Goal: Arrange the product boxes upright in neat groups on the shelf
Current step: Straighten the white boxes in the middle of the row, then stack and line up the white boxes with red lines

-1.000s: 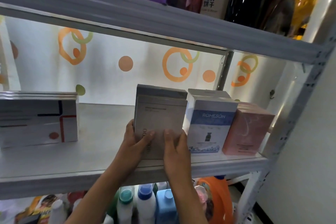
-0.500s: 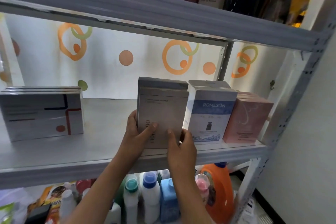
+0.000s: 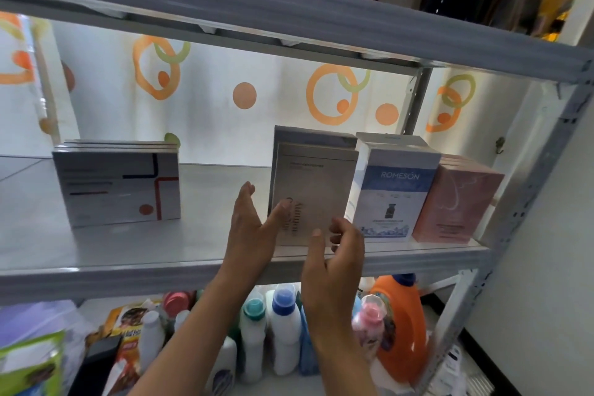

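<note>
A group of beige boxes (image 3: 313, 183) stands upright on the grey shelf (image 3: 128, 254). To their right stand white-and-blue ROMESON boxes (image 3: 393, 193) and pink boxes (image 3: 456, 202). At the left stands a group of wide white boxes (image 3: 119, 183) with red and dark lines. My left hand (image 3: 254, 228) is open with straight fingers at the front beige box's left edge; its thumb lies against the box face. My right hand (image 3: 334, 254) hovers just in front of the box's lower right corner, fingers loosely curled, holding nothing.
A grey upper shelf (image 3: 289, 13) with bags and a carton hangs close above. Below the shelf stand detergent bottles (image 3: 283, 325), an orange jug (image 3: 401, 321) and snack packs (image 3: 32, 363). A metal upright (image 3: 527, 202) bounds the right side.
Both hands have let go of the front beige box and drawn back a little. The left hand has opened flat; the right has come off the box.
</note>
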`<state>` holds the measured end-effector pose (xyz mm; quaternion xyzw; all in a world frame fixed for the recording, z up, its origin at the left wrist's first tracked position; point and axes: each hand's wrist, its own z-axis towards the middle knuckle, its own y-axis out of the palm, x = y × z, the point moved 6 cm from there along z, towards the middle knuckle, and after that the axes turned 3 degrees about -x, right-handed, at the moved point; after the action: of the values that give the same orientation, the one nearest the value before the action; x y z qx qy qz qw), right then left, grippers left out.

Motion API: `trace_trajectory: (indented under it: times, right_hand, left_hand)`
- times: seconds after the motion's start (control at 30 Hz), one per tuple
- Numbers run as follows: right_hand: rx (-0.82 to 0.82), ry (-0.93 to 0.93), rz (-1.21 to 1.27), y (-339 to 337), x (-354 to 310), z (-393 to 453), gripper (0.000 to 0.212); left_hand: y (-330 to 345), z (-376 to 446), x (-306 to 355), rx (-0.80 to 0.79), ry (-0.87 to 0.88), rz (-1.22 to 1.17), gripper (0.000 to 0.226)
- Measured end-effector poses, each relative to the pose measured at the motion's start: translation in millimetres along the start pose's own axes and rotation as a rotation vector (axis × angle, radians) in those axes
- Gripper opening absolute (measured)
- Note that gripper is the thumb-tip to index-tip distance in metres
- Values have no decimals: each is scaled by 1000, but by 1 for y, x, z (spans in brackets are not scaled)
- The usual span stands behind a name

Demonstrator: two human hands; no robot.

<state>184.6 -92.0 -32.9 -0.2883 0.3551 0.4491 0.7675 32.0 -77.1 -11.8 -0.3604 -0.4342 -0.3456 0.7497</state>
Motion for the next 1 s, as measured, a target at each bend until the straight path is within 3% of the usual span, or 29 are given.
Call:
trace_trajectory:
  times: [0.17,0.37,0.47,0.63,0.73,0.9,1.0]
  right_hand:
    - [-186,-152,65,36,-49,-14,11]
    - [-454,-193,127,100,-95,-33,10]
    - [-530,-124,135,134,-101,-31,19]
    - [-658,50,112,182,-89,-22,53]
    - [-752,158,102,206,-81,-21,69]
    - [-947,326,166,233,-74,-24,107]
    - [-1006,369,188,248,-72,-21,112]
  left_hand:
    - [-46,-9,12,106,68,35,66]
    - [-125,-11,-4,319,91,77,44]
    - [-167,-10,-16,446,98,45,45]
    - [-226,6,-53,642,15,40,58]
    - [-244,31,-81,600,-78,-17,74]
    - [-247,66,-93,434,-86,-55,92]
    - [-247,78,-95,365,-101,-55,96]
